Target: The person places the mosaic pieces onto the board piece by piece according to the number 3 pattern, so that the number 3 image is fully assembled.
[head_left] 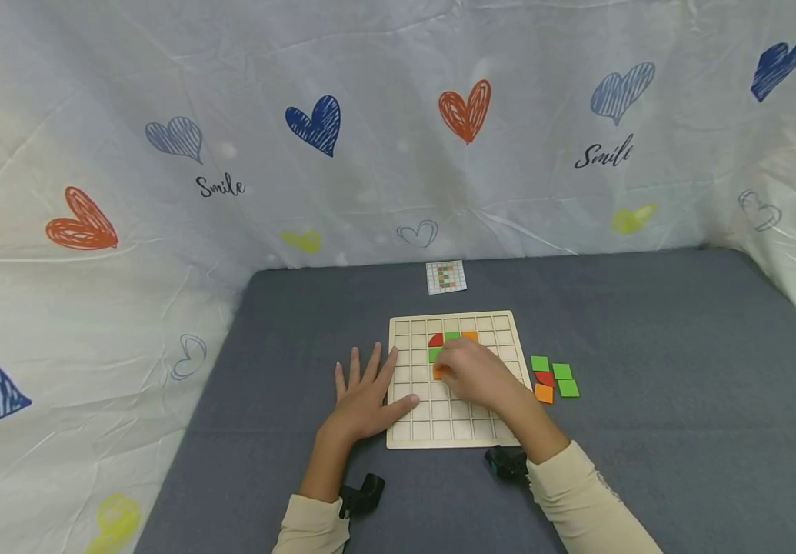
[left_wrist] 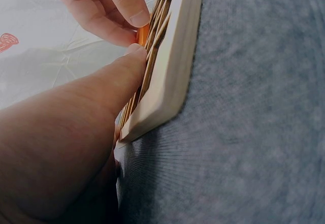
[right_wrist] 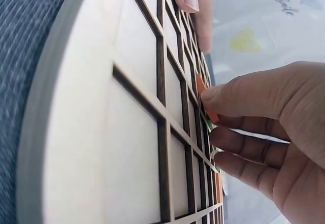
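A wooden grid board [head_left: 411, 435] lies on the grey table. My left hand [head_left: 363, 402] rests spread at its left edge, the thumb over the board. With thumb and fingers, my right hand [head_left: 477, 373] pinches an orange square tile [right_wrist: 207, 99] tilted at a cell of the grid. In the head view, a rounded red tile [head_left: 436, 339], a green tile [head_left: 451, 336] and an orange tile [head_left: 470, 335] sit in a row above it, with another green tile [head_left: 434, 354] below the red one. The right hand hides part of the grid.
Right of the board lie loose tiles: several green squares [head_left: 567, 388], a red piece [head_left: 544, 378] and an orange square [head_left: 544, 394]. Behind the board is a small card with a coloured grid pattern [head_left: 446, 277]. A white curtain [head_left: 384, 185] with printed hearts hangs at the back.
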Tool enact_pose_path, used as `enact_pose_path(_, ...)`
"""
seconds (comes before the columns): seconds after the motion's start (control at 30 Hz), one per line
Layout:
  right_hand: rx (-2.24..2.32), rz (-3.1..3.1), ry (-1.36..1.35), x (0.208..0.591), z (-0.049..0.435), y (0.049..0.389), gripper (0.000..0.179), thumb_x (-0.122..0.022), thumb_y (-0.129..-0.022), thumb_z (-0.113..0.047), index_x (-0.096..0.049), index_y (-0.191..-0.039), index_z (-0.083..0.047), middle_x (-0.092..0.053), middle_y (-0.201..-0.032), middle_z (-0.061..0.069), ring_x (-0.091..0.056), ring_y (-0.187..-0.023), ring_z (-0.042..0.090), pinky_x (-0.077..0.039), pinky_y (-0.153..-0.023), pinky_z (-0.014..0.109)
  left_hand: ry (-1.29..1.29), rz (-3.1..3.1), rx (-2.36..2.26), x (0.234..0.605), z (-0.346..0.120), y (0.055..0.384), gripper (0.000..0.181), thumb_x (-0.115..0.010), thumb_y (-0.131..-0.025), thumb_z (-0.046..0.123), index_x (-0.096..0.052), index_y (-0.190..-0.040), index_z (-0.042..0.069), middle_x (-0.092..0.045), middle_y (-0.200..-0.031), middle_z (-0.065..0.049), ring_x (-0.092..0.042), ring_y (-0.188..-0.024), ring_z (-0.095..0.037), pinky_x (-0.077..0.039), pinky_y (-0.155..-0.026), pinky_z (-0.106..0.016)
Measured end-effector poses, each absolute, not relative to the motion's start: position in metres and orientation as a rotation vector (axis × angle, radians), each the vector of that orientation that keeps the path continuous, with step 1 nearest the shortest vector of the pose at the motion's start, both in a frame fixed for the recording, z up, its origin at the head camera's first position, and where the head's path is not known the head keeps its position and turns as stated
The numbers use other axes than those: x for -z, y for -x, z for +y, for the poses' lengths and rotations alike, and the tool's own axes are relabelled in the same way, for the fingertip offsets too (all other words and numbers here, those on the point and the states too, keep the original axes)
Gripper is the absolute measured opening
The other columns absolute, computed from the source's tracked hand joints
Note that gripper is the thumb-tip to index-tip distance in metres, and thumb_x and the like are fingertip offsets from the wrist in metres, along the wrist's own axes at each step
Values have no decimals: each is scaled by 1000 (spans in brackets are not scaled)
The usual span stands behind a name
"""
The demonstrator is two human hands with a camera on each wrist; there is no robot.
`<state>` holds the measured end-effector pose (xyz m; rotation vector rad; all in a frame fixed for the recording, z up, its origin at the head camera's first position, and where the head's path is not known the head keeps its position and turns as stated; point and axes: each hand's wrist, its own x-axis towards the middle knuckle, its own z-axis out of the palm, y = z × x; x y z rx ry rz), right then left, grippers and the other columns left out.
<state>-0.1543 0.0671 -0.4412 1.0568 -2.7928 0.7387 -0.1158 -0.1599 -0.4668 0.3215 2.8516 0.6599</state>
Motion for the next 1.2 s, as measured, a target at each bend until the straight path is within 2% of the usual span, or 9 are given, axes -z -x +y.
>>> enact_pose_path(0.27,-756,-2791,-1082,443,65,155,15,-72,-82,7,-78,-88,-5,-67,-88,3,-62,-82,20,-55,-77,35,-331,2848,-673,469,-159,116,90,-54,-93,66,-17,-163,22,-3,-168,-8,15,-149,-41,15,-111,-65)
enact_pose_path(0.67,-742,-2744,-1092,445,63,153,12,-76,-82,5,-79,-86,-6,-67,-86,2,-61,-83,20,-53,-79,35,-331,2843,-662,466,-158,116,90,-53,-93,67,-17,-163,23,-3,-168,-8,16,-149,-40,15,-111,-65)
enact_pose_path(0.97,-744,-2696,-1135,448,66,146,11,-70,-85,5,-75,-85,-5,-66,-85,1,-60,-82,21,-52,-79,38,-353,2858,-670,470,-159,116,91,-53,-93,66,-18,-163,19,-5,-168,-12,14,-149,-42,15,-110,-66)
enact_pose_path(1.1,-746,-2685,-1151,448,69,142,10,-67,-88,1,-75,-86,-5,-67,-90,4,-63,-86,23,-54,-82,39,-345,2864,-683,470,-159,116,91,-55,-93,65,-19,-163,19,-6,-167,-12,14,-149,-42,16,-110,-65)
enact_pose_path(1.2,-761,-2693,-1170,447,72,139,11,-66,-90,-1,-76,-89,-5,-70,-99,7,-65,-95,25,-54,-88,41,-337,2863,-689,470,-159,116,91,-55,-93,65,-20,-162,18,-6,-167,-11,15,-149,-42,16,-111,-64)
